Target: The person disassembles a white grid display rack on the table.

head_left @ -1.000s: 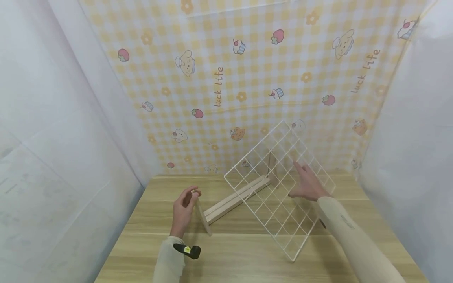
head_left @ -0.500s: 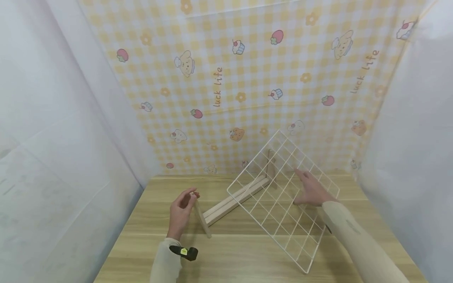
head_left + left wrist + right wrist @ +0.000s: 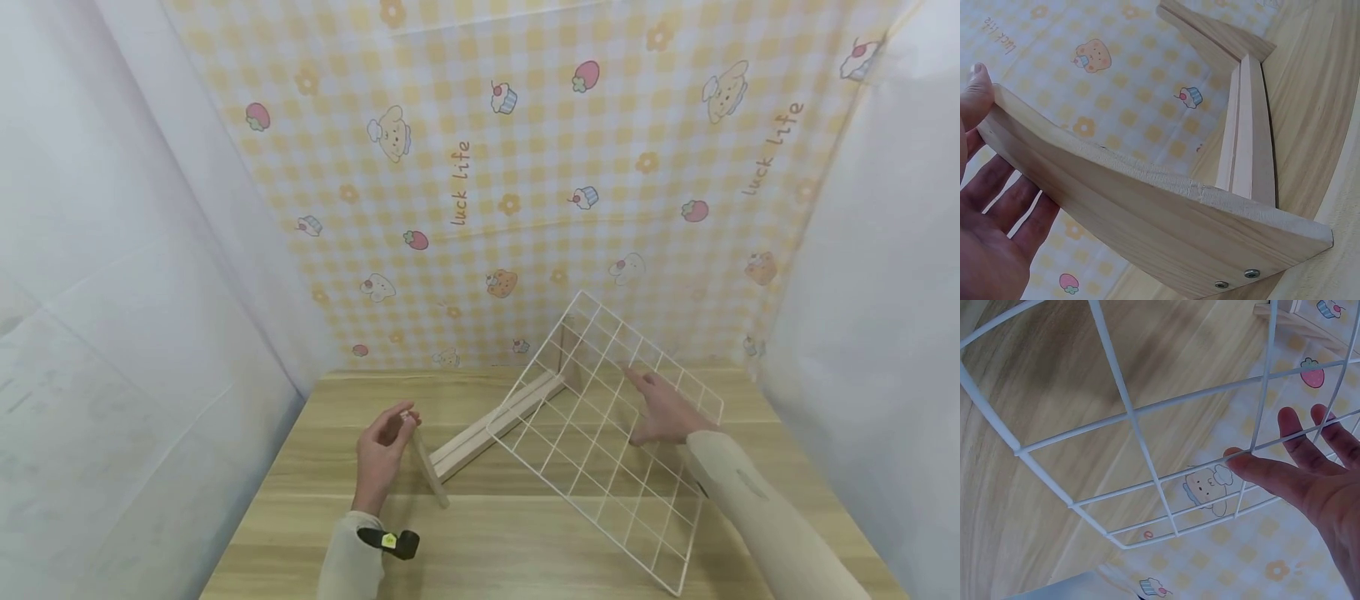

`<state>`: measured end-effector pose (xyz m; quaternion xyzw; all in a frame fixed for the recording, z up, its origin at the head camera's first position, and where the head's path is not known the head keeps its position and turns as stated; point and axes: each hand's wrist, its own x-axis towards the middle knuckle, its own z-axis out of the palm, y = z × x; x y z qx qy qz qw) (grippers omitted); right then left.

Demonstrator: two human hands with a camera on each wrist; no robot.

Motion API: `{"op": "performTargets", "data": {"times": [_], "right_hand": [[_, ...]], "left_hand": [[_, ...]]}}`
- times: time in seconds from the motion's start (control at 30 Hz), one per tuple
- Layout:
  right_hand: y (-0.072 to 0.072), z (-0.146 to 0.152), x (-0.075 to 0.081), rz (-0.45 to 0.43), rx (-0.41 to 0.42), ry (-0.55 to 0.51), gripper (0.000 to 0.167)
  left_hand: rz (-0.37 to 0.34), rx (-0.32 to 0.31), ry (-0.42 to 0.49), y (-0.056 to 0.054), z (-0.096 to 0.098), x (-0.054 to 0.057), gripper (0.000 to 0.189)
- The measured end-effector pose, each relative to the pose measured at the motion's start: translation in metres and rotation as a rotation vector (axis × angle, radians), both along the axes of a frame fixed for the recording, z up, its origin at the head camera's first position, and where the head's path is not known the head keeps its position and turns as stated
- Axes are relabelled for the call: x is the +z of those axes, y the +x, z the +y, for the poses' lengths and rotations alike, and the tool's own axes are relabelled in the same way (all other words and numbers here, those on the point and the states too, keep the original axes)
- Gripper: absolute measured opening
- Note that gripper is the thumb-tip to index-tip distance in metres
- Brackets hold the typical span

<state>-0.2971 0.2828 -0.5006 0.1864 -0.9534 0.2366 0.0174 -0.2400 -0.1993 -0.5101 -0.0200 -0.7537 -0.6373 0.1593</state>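
A wood-grain table (image 3: 487, 537) lies beneath both hands. Beyond them hangs a yellow-and-white checked cloth (image 3: 450, 267) printed with cupcakes, strawberries and little animals, and white sheets (image 3: 150, 258) stand to the outer side of each hand.

The left forearm, in a pale sleeve (image 3: 351, 558) with a black strap (image 3: 390, 541) at the wrist, comes up from the near edge, its hand pointing forward. The right forearm slants inward, its hand pointing forward and toward the other one. The two hands are well apart.

The left hand (image 3: 377, 462) pinches the top of the near end board (image 3: 1135, 178) of a wooden stand (image 3: 480, 443), thumb on one side and fingers on the other. From there the stand's crossbar runs away from that hand to a second end board (image 3: 1222, 34), near the cloth.

The right hand (image 3: 667, 414) has its thumb and fingers spread at a white wire grid (image 3: 1132, 414), the thumb at a wire. The grid slopes between that hand and the crossbar, one corner toward the cloth.
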Motion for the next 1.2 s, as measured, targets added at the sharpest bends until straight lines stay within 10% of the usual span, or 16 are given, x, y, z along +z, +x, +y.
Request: {"op": "performTargets", "data": {"times": [1.2], "right_hand": [[0.01,-0.006,-0.01,-0.076,0.062,0.11,0.12]], "left_hand": [[-0.029,0.107,0.017,0.03,0.005,0.003,0.032]]}}
